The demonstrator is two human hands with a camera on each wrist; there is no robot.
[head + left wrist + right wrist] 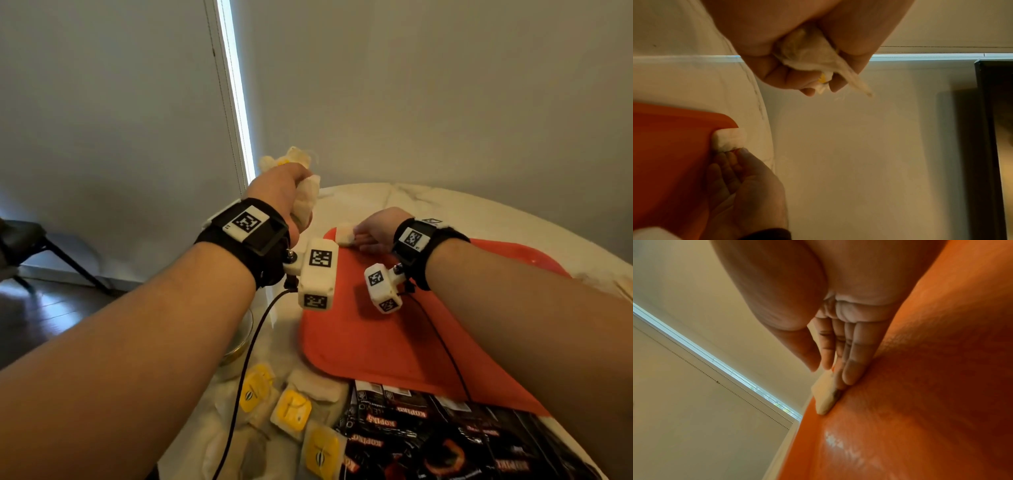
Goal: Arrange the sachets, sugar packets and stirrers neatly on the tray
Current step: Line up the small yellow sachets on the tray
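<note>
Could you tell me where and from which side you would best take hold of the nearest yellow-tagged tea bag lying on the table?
The nearest tea bag lies flat on the table, its yellow tag facing up, with a black coffee sachet close on its right. I would probably come from above and pinch its left edge with the fingers, since that side looks freer and the flat pouch offers little height.

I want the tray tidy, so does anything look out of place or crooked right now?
Yes. The tea bag under the right hand overhangs the far corner of the red tray. The left hand grips a crumpled bunch of tea bags, with loose ends poking out.
</note>
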